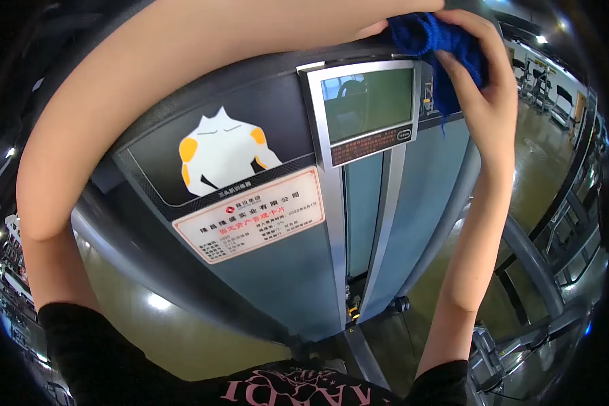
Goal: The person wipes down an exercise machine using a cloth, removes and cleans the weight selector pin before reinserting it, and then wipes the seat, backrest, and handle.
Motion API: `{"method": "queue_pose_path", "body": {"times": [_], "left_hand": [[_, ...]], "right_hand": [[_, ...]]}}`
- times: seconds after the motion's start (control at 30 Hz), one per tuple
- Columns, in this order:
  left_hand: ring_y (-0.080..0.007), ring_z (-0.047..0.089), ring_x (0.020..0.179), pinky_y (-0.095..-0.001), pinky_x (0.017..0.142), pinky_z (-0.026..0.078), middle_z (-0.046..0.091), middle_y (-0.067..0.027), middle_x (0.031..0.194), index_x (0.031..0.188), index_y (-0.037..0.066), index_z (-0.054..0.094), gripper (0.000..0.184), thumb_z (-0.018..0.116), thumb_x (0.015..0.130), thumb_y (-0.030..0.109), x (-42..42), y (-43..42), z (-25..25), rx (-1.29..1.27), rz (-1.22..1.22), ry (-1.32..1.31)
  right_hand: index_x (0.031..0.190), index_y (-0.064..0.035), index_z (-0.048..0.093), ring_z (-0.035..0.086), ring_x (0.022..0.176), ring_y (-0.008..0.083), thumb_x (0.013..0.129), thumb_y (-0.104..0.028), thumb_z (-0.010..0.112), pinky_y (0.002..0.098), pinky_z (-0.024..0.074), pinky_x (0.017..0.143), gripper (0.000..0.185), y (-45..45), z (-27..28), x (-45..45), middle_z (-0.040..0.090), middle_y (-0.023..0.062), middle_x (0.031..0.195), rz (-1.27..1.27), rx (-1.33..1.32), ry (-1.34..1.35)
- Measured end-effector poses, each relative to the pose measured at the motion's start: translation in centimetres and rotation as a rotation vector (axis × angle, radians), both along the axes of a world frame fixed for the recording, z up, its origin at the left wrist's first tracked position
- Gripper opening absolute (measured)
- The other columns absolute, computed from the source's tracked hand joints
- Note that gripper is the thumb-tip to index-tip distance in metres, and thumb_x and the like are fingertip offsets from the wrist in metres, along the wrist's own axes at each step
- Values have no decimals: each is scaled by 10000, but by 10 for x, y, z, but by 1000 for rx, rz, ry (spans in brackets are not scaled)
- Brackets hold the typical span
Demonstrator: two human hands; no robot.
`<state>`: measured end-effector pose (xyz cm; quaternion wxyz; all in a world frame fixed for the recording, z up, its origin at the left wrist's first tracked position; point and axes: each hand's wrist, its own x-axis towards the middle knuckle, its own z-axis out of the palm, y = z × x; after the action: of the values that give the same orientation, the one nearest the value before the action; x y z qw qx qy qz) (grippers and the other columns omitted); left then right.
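A crumpled blue cloth (pixel 446 84) is bunched at the top right corner of a gym machine, above and beside its display screen (pixel 367 105). My right hand (pixel 487 74) is closed round the cloth, thumb on the near side, and a loose end hangs below. My left arm arches over the top of the machine. At its end, my left hand (pixel 389 26) grips the cloth's left side; most of its fingers are hidden or cut off by the top edge.
The dark machine panel carries a white muscle figure (pixel 224 152) and an asset card (pixel 254 215) with Chinese text. Below are blue-grey side covers (pixel 284 291) and a metal upright. Other gym equipment (pixel 548 95) stands on the shiny floor at the right.
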<state>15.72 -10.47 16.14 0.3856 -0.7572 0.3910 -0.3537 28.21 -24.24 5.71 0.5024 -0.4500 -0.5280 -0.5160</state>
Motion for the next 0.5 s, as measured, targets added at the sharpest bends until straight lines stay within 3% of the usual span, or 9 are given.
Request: {"method": "queue_pose_path", "body": {"times": [0.03,0.13,0.17,0.27,0.37,0.43,0.5], "left_hand": [[-275,504,795,-359,720,432,510,-109,775,838,30,500,119,553,742,74,-3,-5,-2,-28,60,15],[-274,501,817,-356,706,428,485,-110,789,841,22,496,170,597,708,58,-13,-2,-16,-20,54,61],[-273,498,815,-354,699,426,479,-111,802,838,17,494,178,604,702,51,-17,-2,-20,-62,93,115],[-267,489,805,-348,683,423,466,-114,834,832,4,490,191,617,694,38,-19,9,-32,-154,129,240],[-271,492,874,-347,755,427,500,-114,916,857,-10,524,174,593,701,24,-15,12,-35,-65,136,210],[-298,524,1042,-361,916,429,562,-138,1064,945,-17,584,245,583,703,21,-23,7,-44,28,288,83],[-282,528,1019,-353,895,438,560,-123,1014,884,-12,575,199,590,690,33,-23,10,-56,-33,232,133]], "right_hand": [[998,-36,598,517,1028,246,620,61,573,311,374,916,391,-7,-4,3,543,104,1075,-32,-31,-11],[1030,-27,591,519,1031,223,633,69,547,294,360,925,411,-11,-17,3,538,104,1095,-110,-172,-162],[1027,-44,596,512,1031,249,628,62,529,319,369,919,418,-6,-23,-1,535,103,1093,-103,-211,-110],[992,-67,604,491,990,292,567,41,540,367,394,863,443,10,-26,6,536,92,1067,-256,-179,-288],[963,-142,621,502,909,263,565,27,602,360,424,792,432,16,-28,5,549,50,1002,-242,-125,-294],[961,-149,624,500,906,264,541,19,609,369,422,780,453,18,-33,4,547,44,1004,-232,-150,-281],[961,-155,626,499,906,264,533,16,612,369,417,784,461,18,-44,3,547,37,1003,-209,-184,-252]]}}
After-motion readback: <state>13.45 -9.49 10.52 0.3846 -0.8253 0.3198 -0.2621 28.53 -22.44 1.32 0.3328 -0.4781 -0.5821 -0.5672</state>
